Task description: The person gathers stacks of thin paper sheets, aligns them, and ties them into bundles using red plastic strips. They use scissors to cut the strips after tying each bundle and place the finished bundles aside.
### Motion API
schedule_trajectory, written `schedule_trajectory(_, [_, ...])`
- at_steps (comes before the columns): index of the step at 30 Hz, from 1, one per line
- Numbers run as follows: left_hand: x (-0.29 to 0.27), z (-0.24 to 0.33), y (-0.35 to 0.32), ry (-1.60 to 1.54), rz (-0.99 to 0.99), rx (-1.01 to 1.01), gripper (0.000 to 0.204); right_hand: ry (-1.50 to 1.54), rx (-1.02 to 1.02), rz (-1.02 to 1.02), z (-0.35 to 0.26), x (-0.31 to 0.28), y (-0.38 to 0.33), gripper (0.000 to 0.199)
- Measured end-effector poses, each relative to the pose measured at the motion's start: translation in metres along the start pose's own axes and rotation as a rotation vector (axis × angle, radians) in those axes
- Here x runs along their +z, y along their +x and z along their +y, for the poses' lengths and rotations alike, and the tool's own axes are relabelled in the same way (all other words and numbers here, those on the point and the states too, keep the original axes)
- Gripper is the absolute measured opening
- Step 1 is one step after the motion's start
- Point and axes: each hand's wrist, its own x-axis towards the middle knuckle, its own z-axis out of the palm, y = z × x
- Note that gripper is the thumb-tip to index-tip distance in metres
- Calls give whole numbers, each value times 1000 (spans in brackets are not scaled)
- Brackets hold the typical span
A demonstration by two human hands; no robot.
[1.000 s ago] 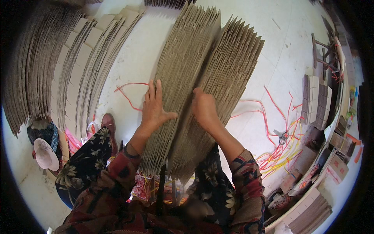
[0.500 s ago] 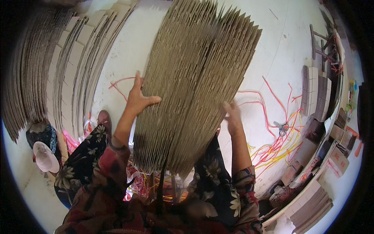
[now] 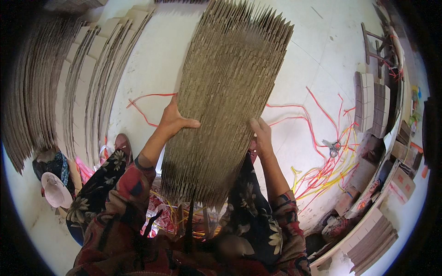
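A thick bundle of flat brown corrugated cardboard sheets (image 3: 225, 92) stands on edge in front of me, its edges facing the camera. My left hand (image 3: 174, 120) grips its left side, thumb laid across the sheet edges. My right hand (image 3: 261, 138) presses against its right side, fingers curled on the edges. Both floral sleeves come up from the lower edge. The bundle's lower end hangs above my lap.
Rows of more cardboard sheets (image 3: 55, 92) fan out at the left on the pale floor (image 3: 317, 69). Red and yellow plastic straps (image 3: 322, 165) trail at the right, with scissors (image 3: 332, 147) among them. Stacked folded boxes (image 3: 370, 103) lie at the right rim.
The two loose halves of the stack have been pressed into one bundle and raised. My hands slid from the top of the sheets to its left and right sides.
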Motion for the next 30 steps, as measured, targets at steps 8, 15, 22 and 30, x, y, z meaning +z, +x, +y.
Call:
schedule_trajectory(8, [1, -1, 0, -71, 21, 55, 98, -319, -193, 199, -4, -24, -4, 42])
schedule_trajectory(15, [-3, -4, -1, -94, -17, 20, 108, -940, -322, 289, -33, 2, -4, 31])
schedule_trajectory(22, [-8, -2, -1, -117, -59, -23, 95, -329, -53, 99, -31, -4, 12, 42])
schedule_trajectory(30, [-12, 1, 12, -340, -234, -184, 85, 201, 234, -256, -23, 15, 17, 66])
